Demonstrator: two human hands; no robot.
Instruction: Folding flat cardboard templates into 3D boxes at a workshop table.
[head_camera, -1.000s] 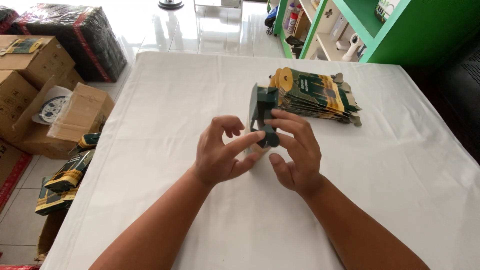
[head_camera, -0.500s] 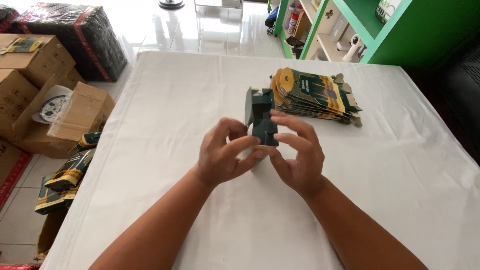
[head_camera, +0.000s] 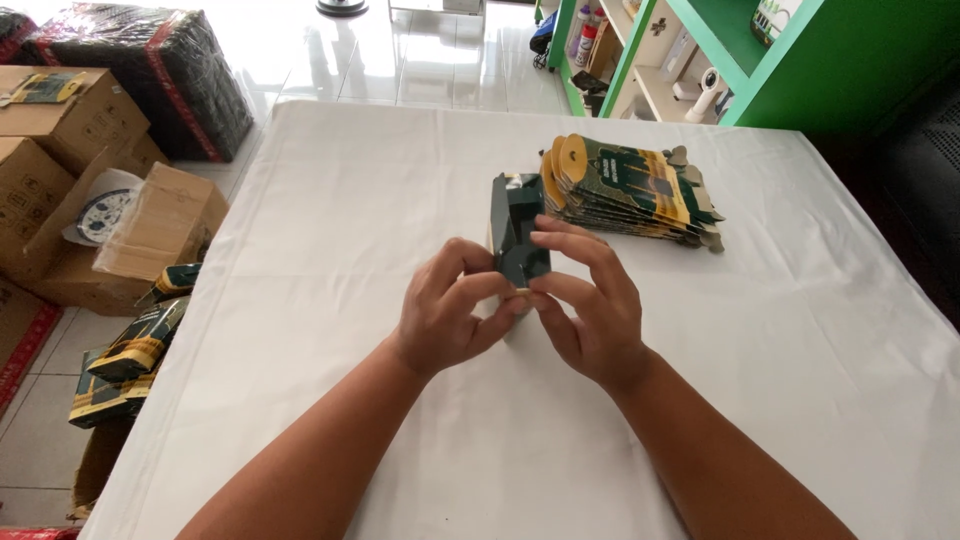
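1. Hands first: both are wrapped around a small dark green carton held upright over the white table, about mid-table.
2. Left hand pinches the carton's lower near side, fingers curled in, thumb pressed against the bottom edge.
3. Right hand grips the other side, fingertips on the carton's front face, thumb tucked underneath.
4. Carton's top flap looks open, can't tell much more about it.
5. Just beyond the carton, to the right of it, sits a stack of flat green-and-yellow cartons, nearly touching it.
6. Way left of the carton, off the table on the floor, are brown cardboard boxes and more flat cartons.
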